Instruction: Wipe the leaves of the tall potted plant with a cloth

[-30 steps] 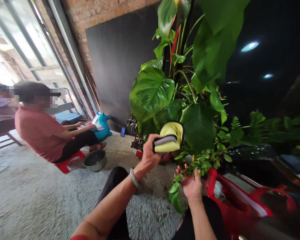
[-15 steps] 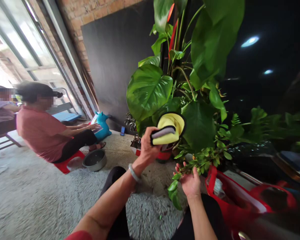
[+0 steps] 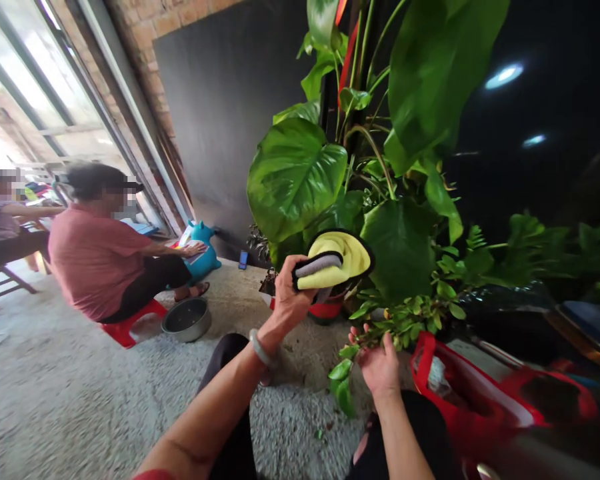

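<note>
My left hand (image 3: 291, 293) is closed around a folded yellow and grey cloth (image 3: 340, 260) with black edging. The cloth is in front of the large green leaves of a tall potted plant (image 3: 300, 177), just above its red pot (image 3: 326, 309). Whether it touches a leaf I cannot tell. Lower right, my right hand (image 3: 379, 367) is palm up with its fingers curled under a leafy stem (image 3: 367, 339), thumb raised on the near side. Small green leaves (image 3: 344, 383) hang from that stem to the left of the hand.
A red bag (image 3: 430, 400) stands open right of my right hand. On the left, a person (image 3: 97, 250) sits on a red stool (image 3: 130, 327) beside a grey basin (image 3: 186, 320) and a blue animal-shaped toy (image 3: 203, 253). Another person (image 3: 3, 220) sits farther left.
The cloth and my left hand have shifted slightly left and down. My right hand still supports the stem. The seated person in red leans a little farther forward.
</note>
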### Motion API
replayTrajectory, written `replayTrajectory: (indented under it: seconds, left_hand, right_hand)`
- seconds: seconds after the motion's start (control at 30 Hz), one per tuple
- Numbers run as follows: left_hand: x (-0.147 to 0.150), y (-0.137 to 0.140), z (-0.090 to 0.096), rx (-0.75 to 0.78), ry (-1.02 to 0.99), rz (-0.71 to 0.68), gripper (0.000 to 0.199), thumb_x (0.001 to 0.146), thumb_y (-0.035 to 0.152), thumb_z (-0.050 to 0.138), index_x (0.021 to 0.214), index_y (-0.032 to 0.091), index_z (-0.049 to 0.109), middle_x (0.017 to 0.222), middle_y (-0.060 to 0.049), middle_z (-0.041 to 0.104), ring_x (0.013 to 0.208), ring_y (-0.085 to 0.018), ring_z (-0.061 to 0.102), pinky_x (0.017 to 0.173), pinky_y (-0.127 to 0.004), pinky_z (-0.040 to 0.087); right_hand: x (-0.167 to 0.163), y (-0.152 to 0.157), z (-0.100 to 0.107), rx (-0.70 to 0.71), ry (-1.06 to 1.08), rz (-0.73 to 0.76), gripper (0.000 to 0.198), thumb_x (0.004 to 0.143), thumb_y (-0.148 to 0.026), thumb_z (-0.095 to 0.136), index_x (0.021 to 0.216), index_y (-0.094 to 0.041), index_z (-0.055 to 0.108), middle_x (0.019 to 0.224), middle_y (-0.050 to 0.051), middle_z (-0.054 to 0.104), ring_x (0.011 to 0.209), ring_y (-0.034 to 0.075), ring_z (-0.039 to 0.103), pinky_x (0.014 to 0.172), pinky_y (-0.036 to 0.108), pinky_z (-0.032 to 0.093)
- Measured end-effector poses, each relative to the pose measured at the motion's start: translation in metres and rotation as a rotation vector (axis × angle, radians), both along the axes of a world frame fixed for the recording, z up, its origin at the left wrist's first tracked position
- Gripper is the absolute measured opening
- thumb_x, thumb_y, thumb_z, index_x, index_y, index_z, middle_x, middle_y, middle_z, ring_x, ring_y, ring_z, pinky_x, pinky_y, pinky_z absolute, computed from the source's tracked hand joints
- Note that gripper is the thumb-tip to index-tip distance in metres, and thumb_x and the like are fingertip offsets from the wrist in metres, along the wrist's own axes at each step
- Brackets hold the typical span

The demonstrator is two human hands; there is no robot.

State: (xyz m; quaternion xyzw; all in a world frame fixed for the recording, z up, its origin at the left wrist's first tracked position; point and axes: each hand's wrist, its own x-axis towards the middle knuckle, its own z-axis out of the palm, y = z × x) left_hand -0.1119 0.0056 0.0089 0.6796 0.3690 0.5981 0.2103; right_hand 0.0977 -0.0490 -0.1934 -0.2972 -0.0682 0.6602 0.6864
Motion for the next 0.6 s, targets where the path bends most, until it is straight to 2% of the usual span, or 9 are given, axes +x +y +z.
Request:
replayTrajectory:
  seconds: [0.03,0.1,0.17,0.23,0.3,0.4,0.47,0.53,0.6]
  left_hand:
    - [0.008,0.002,-0.008,-0.017,0.015,-0.019,0.038,0.068,0.015,0.068,0.105,0.021,0.060,0.091,0.000,0.066,0.081,-0.017,0.060,0.072,-0.027,0.048]
    - [0.017,-0.004,-0.035,-0.079,0.185,-0.179,0.036,0.065,0.011,0.066,0.100,0.020,0.062,0.087,0.000,0.067,0.078,-0.017,0.061,0.071,-0.027,0.048]
    - [0.011,-0.018,-0.065,-0.132,0.436,-0.403,0.034,0.062,0.005,0.062,0.092,0.020,0.064,0.081,0.000,0.066,0.073,-0.017,0.061,0.069,-0.028,0.047]
    - [-0.007,-0.030,-0.080,-0.185,0.551,-0.523,0.033,0.063,0.003,0.059,0.091,0.020,0.067,0.082,-0.002,0.068,0.073,-0.018,0.062,0.068,-0.028,0.047]
    - [-0.026,-0.033,-0.073,-0.210,0.483,-0.477,0.031,0.065,0.005,0.060,0.092,0.020,0.068,0.081,-0.001,0.068,0.071,-0.017,0.061,0.066,-0.027,0.047]
    - [-0.034,-0.017,-0.038,-0.138,0.230,-0.208,0.035,0.064,0.008,0.064,0.097,0.019,0.066,0.081,0.001,0.067,0.071,-0.015,0.060,0.066,-0.025,0.046]
    - [-0.022,-0.002,-0.018,-0.061,0.085,-0.024,0.040,0.064,0.010,0.065,0.103,0.019,0.064,0.087,0.001,0.068,0.077,-0.016,0.061,0.070,-0.026,0.048]
    - [-0.002,0.008,-0.017,-0.035,0.023,0.038,0.042,0.065,0.013,0.067,0.106,0.021,0.062,0.092,0.000,0.068,0.082,-0.017,0.062,0.073,-0.026,0.049]
    - [0.016,0.007,-0.037,-0.085,0.103,-0.068,0.040,0.064,0.012,0.068,0.103,0.021,0.062,0.091,-0.001,0.068,0.081,-0.018,0.063,0.073,-0.027,0.050]
  right_hand:
    - [-0.003,0.001,0.000,-0.001,-0.007,-0.008,0.051,0.071,-0.064,0.078,0.102,-0.024,0.075,0.103,0.010,0.080,0.093,0.029,0.075,0.078,0.045,0.060]
    - [-0.006,0.003,0.000,-0.007,-0.022,-0.068,0.046,0.072,-0.063,0.077,0.100,-0.026,0.076,0.097,0.005,0.080,0.093,0.029,0.075,0.085,0.048,0.059]
    - [-0.007,0.003,-0.002,-0.007,-0.024,-0.096,0.044,0.073,-0.063,0.077,0.098,-0.027,0.076,0.094,0.004,0.080,0.097,0.030,0.075,0.092,0.051,0.057]
    - [-0.006,0.003,-0.003,-0.003,-0.016,-0.080,0.046,0.072,-0.064,0.078,0.097,-0.026,0.076,0.093,0.005,0.080,0.098,0.030,0.075,0.092,0.050,0.057]
    - [-0.002,0.003,-0.004,-0.006,-0.015,-0.062,0.046,0.069,-0.061,0.081,0.097,-0.026,0.075,0.092,0.005,0.080,0.090,0.028,0.076,0.082,0.045,0.060]
    - [0.000,0.005,-0.004,-0.024,-0.019,-0.057,0.045,0.070,-0.058,0.082,0.099,-0.026,0.074,0.094,0.005,0.081,0.082,0.024,0.076,0.068,0.035,0.059]
    - [-0.002,0.007,-0.003,-0.026,-0.008,-0.017,0.049,0.070,-0.059,0.082,0.102,-0.023,0.074,0.100,0.009,0.080,0.087,0.026,0.076,0.069,0.036,0.060]
    - [-0.007,0.009,-0.001,-0.024,-0.006,-0.008,0.050,0.070,-0.059,0.081,0.103,-0.022,0.074,0.102,0.010,0.080,0.090,0.028,0.076,0.073,0.040,0.060]
    - [-0.011,0.010,0.000,-0.032,-0.014,-0.038,0.045,0.072,-0.059,0.079,0.101,-0.024,0.074,0.098,0.007,0.080,0.089,0.028,0.076,0.077,0.042,0.061]
